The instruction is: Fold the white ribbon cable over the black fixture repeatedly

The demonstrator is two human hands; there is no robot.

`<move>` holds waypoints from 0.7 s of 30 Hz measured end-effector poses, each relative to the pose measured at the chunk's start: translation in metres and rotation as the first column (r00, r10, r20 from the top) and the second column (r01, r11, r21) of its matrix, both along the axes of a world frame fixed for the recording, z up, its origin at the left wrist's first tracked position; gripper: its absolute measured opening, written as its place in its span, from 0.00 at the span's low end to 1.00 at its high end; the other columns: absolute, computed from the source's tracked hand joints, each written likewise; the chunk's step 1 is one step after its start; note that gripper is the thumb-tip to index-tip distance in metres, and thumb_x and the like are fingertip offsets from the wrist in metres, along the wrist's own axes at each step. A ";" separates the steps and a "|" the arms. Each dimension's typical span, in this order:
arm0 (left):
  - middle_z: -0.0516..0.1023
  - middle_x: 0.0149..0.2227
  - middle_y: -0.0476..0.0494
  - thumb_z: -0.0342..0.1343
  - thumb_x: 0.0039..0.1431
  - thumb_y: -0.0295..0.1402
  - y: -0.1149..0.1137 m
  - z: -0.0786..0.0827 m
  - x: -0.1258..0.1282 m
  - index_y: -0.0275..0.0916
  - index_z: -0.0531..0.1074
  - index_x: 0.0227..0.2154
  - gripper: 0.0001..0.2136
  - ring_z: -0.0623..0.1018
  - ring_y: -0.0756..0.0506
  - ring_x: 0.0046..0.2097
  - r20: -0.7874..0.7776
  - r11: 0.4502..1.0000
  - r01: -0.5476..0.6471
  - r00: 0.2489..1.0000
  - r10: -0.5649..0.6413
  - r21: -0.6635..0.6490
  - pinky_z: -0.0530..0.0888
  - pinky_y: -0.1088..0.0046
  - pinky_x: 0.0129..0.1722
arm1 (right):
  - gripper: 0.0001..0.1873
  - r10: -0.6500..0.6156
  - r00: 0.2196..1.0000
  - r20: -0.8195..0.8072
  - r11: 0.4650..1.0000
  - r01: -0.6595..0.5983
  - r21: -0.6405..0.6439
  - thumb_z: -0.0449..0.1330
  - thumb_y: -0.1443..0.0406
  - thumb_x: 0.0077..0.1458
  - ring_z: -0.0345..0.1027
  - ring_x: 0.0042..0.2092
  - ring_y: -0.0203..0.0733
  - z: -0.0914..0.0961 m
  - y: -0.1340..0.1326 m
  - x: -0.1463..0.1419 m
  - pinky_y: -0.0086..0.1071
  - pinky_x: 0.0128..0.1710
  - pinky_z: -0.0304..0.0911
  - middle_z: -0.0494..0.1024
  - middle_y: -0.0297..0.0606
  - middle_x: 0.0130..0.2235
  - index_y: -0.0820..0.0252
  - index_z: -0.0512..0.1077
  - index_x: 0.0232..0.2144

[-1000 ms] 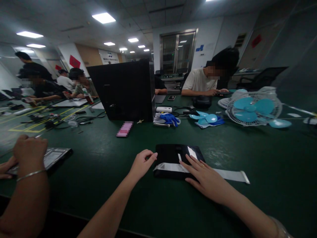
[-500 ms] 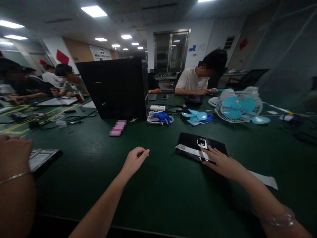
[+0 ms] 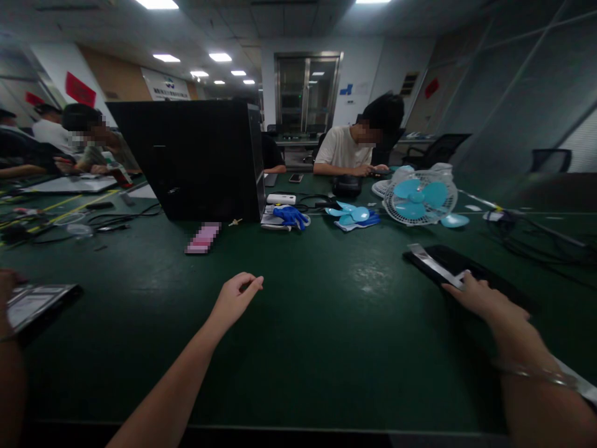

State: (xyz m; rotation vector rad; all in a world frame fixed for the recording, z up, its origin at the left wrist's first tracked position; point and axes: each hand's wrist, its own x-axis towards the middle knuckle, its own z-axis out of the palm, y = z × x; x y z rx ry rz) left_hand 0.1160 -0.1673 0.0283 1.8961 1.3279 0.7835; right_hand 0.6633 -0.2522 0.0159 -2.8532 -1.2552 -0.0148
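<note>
Mid-right of frame, a black panel (image 3: 471,267) lies on the green table (image 3: 336,348), the right hand (image 3: 485,302) resting with fingers spread flat on its near edge; even downward pressure would likely steady it. The left hand (image 3: 236,300), centre, hovers loosely pinched, apparently empty.

The table cover (image 3: 326,348) is seen as matt, dark green matting, rubbed pale in 1 patch. The black panel (image 3: 466,262) is shown smooth, with a faint sheen, and its strip (image 3: 431,261) is seen as silvery and glossy. The fan (image 3: 420,198) is made of smooth plastic, blue and white. The computer case (image 3: 186,162) is finished matt black. 1 thin, shiny metal bangle (image 3: 527,371) is worn.
</note>
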 end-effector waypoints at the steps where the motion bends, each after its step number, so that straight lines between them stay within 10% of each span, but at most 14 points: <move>1: 0.74 0.33 0.47 0.48 0.62 0.52 0.000 0.000 0.000 0.40 0.75 0.32 0.20 0.71 0.46 0.32 0.000 1.000 -0.004 1.000 0.004 -0.002 0.67 0.72 0.30 | 0.44 -0.108 0.993 -0.039 0.994 0.109 0.009 0.38 0.46 0.62 0.56 0.58 0.82 0.002 -0.004 0.003 0.71 0.43 0.52 0.58 0.80 0.59 0.77 0.52 0.66; 4: 0.74 0.33 0.46 0.48 0.61 0.52 0.000 0.000 0.000 0.40 0.75 0.31 0.21 0.71 0.45 0.32 -0.011 1.000 -0.013 1.000 0.013 -0.006 0.66 0.72 0.30 | 0.47 -0.334 0.926 -0.175 0.935 0.349 0.060 0.43 0.43 0.59 0.47 0.62 0.80 0.007 -0.013 0.005 0.70 0.50 0.45 0.54 0.77 0.62 0.75 0.51 0.66; 11: 0.72 0.32 0.47 0.47 0.62 0.52 0.005 -0.007 -0.001 0.39 0.74 0.33 0.21 0.70 0.46 0.32 -0.040 1.000 0.015 0.999 -0.015 0.010 0.66 0.72 0.30 | 0.48 -0.426 0.892 -0.149 0.881 0.447 0.153 0.44 0.41 0.56 0.36 0.66 0.73 0.001 -0.016 0.002 0.73 0.55 0.34 0.45 0.65 0.68 0.68 0.50 0.67; 21: 0.71 0.30 0.47 0.47 0.61 0.52 0.003 -0.002 -0.001 0.39 0.74 0.32 0.21 0.70 0.45 0.31 -0.040 1.000 0.004 0.999 -0.004 -0.023 0.65 0.72 0.30 | 0.48 -0.456 0.846 -0.278 0.872 0.487 0.053 0.54 0.43 0.52 0.43 0.62 0.79 0.018 -0.042 -0.004 0.69 0.50 0.49 0.47 0.66 0.66 0.59 0.48 0.68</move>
